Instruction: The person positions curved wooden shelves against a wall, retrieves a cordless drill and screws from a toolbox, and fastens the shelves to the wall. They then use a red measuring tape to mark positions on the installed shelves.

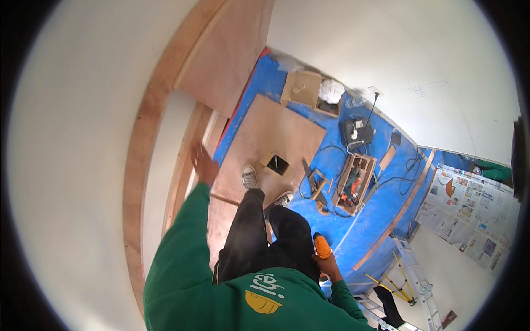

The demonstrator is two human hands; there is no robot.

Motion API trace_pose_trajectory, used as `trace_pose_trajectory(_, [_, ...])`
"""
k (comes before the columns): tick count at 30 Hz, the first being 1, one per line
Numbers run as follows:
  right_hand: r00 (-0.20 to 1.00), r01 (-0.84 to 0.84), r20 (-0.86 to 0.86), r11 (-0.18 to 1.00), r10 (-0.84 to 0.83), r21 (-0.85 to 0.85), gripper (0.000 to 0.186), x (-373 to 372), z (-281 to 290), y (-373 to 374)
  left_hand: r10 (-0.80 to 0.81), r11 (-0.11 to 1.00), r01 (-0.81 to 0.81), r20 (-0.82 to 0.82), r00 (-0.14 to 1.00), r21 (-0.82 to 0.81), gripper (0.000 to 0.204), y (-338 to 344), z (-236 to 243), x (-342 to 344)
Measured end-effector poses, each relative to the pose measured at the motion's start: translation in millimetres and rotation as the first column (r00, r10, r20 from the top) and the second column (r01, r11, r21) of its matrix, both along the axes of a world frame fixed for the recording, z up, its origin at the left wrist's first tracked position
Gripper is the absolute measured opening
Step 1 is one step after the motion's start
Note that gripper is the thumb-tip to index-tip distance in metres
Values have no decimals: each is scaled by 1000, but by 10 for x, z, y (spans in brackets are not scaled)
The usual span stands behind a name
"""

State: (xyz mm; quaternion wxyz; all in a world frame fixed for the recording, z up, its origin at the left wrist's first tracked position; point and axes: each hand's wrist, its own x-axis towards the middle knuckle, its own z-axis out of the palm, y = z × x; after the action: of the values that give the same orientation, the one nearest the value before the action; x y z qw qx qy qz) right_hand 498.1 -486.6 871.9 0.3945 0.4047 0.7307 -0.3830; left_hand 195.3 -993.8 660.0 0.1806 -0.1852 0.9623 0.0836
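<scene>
My left hand [204,164] reaches out at the left beside the upright wooden framing [185,151]. Its fingers look stretched out, slightly blurred, with nothing visible in them; whether they touch the wood I cannot tell. Low at my right side, my right hand [329,267] is closed around an orange and black power tool [322,246], which looks like a cordless drill. Part of the tool is hidden by the hand and my leg. Above the left hand, a plywood panel [221,60] covers the upper part of the frame.
My shoes stand on a plywood sheet [270,124] with a dark square [277,164] in it. Around it lie blue floor covering [353,229], a handsaw [314,179], a wooden toolbox [361,179], cables and a cardboard box [302,88]. A ladder [422,287] is at lower right.
</scene>
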Motion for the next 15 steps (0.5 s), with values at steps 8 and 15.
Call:
trace_pose_trajectory(8, [997,27,-68,982,-40,-185,23,-12,-536,174,-203,950,301,-569,797,83,56,185,2587,-526])
trace_pose_trajectory(15, [995,95,-22,991,-97,-90,24,388,-767,657,-663,737,441,-419,621,-513,63,212,3531,-2244])
